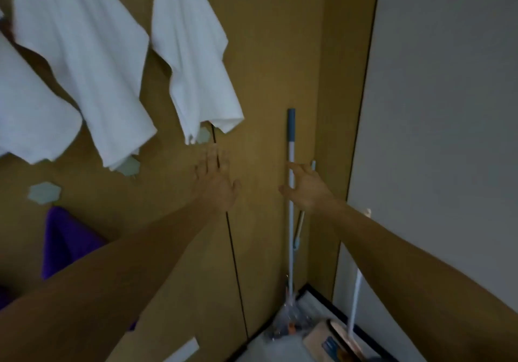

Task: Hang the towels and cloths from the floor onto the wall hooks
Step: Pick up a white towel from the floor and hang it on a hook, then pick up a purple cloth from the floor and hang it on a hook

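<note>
— Towels (pixel 84 61), three white ones, hang on the brown wall (pixel 266 53), from ten to twelve o'clock of the hands.
— And the purple cloth (pixel 67 244)?
— Down at eight o'clock, against the same wall, partly behind the left forearm. I can't see what holds it.
— The hands?
— The left hand (pixel 215 182) reaches toward the wall, fingers (pixel 208 157) straight and slightly apart, holding nothing. It is just under the lowest corner of the right-most towel. A pale hexagon pad (pixel 204 137) peeks out there, at its twelve o'clock.
— The other?
— The right hand (pixel 305 190) is at three o'clock from the left, fingers loosely curled and apart, nothing clamped in them. A mop handle (pixel 291 148) stands upright in the corner behind it. Whether the hand touches it, I can't tell.
— The floor (pixel 260 350)?
— At five o'clock there is some cleaning gear (pixel 336 336), too blurred to name.
</note>
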The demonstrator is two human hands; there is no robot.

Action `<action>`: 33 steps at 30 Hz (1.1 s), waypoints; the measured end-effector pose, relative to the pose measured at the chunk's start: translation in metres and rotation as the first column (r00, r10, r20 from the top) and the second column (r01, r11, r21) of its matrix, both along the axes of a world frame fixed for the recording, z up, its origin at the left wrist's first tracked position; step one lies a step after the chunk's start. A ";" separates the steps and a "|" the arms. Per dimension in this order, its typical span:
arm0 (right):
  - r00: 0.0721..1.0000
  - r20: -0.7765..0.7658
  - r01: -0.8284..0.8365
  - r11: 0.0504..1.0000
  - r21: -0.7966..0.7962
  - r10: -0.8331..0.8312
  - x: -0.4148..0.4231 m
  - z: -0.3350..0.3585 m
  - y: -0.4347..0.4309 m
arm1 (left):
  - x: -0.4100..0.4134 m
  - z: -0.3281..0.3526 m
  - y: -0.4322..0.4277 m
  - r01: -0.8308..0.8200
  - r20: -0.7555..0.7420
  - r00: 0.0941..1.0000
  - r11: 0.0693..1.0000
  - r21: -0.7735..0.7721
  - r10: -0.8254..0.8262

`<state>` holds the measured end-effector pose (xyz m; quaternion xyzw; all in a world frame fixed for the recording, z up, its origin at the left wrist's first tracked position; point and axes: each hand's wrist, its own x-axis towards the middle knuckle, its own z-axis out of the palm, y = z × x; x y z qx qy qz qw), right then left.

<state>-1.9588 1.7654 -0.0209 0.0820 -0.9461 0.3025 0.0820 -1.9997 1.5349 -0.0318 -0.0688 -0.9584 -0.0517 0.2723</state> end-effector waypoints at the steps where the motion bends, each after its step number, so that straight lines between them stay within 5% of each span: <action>1: 1.000 0.017 0.022 1.000 0.018 -0.023 0.018 -0.013 0.011 | 0.009 -0.012 0.008 0.020 0.077 0.997 1.000 0.018 -0.021; 8: 0.948 0.173 0.236 0.956 0.175 -0.266 0.147 -0.081 0.087 | 0.100 -0.086 0.094 0.258 0.370 0.897 0.966 0.006 -0.242; 14: 0.827 0.249 0.483 0.864 0.142 -0.503 0.297 -0.126 0.132 | 0.193 -0.128 0.174 0.511 0.467 0.764 0.859 -0.015 -0.446; 22: 0.453 0.364 0.832 0.532 0.155 -0.814 0.516 -0.197 0.120 | 0.351 -0.195 0.233 0.841 0.648 0.413 0.541 -0.001 -0.640; 28: 0.147 0.572 0.913 0.334 0.236 -0.807 0.678 -0.252 0.055 | 0.497 -0.260 0.224 0.961 0.811 0.127 0.275 0.042 -0.570; 33: -0.044 0.650 0.945 0.179 0.273 -0.758 0.790 -0.289 0.020 | 0.589 -0.298 0.226 0.989 0.874 0.002 0.132 0.071 -0.486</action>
